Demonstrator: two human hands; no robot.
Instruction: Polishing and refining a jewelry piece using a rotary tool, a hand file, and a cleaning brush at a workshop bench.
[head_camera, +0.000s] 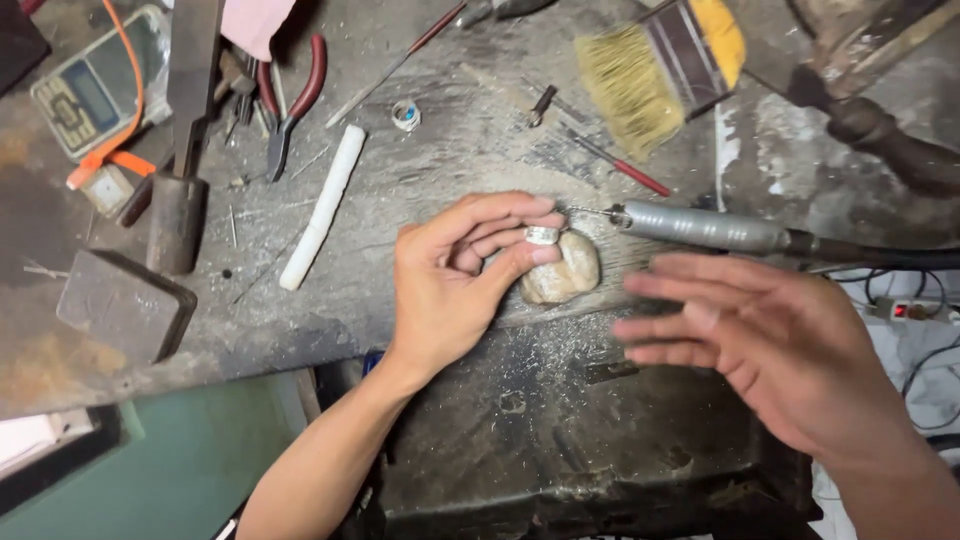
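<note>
Dusty, scarred grey workbench (430, 180) fills the view, strewn with tools. Near its front edge the left hand (455, 280) pinches a small silver ring (542, 235) between thumb and fingertips, holding it just above a pale, lumpy stone (562, 272) that rests on the bench. Just beside the ring lies a grey rotary handpiece (700, 228), its thin bit pointing at the ring. The right hand (770, 345), blurred, hovers open over the front right edge with fingers spread, holding nothing. Toward the back lie a white stick (322, 205), red-handled pliers (292, 100) and a yellow-handled brush (650, 75).
</note>
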